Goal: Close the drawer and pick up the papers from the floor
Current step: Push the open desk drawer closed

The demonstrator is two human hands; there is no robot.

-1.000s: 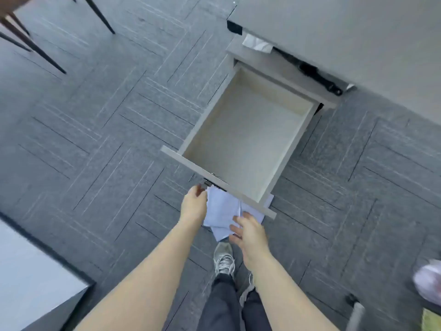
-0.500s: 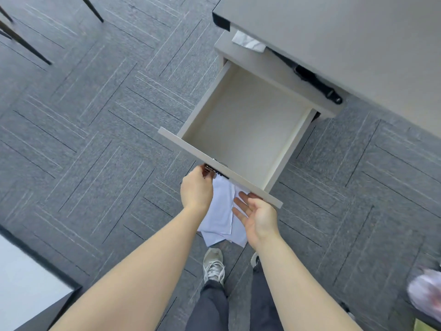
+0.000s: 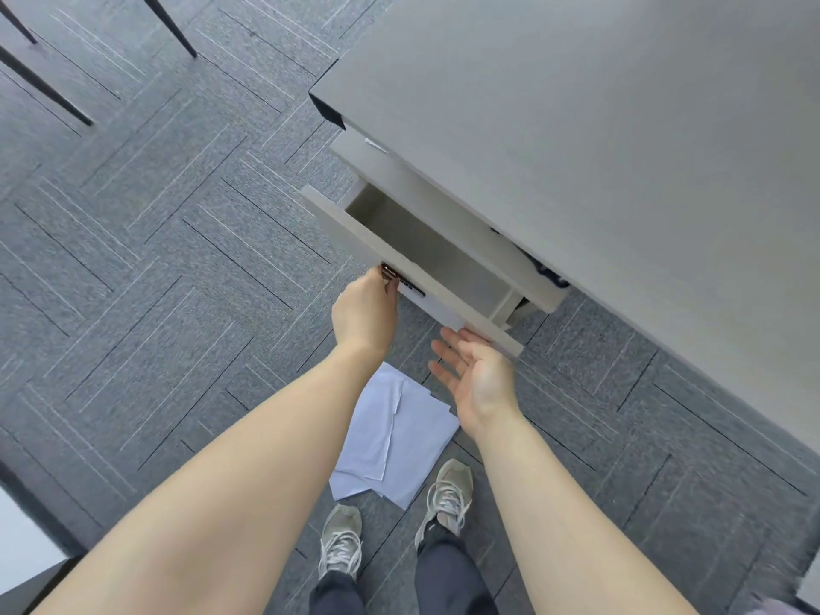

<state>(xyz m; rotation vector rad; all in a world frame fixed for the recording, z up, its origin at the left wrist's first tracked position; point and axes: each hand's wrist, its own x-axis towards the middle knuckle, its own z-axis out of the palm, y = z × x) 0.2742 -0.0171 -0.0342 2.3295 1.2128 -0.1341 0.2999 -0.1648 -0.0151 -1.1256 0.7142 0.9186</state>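
A beige drawer [image 3: 355,235] sticks partly out of a cabinet under a grey desk; its inside looks empty. My left hand [image 3: 366,310] is curled against the drawer front at the metal lock, fingers closed on its lower edge. To the right, my right hand [image 3: 477,377] has flat, spread fingers, with the fingertips touching the drawer front's underside. A few white papers [image 3: 395,441] lie overlapped on the grey carpet below my hands, just ahead of my shoes.
The grey desk top [image 3: 599,148] fills the upper right and overhangs the cabinet [image 3: 386,164]. Dark chair legs [image 3: 44,86] stand at the top left. A pale furniture corner [image 3: 22,543] is at the lower left. My two shoes [image 3: 446,492] stand behind the papers.
The drawer has slid far into the cabinet under both hands. More of the papers now shows on the floor. The view has shifted toward the desk.
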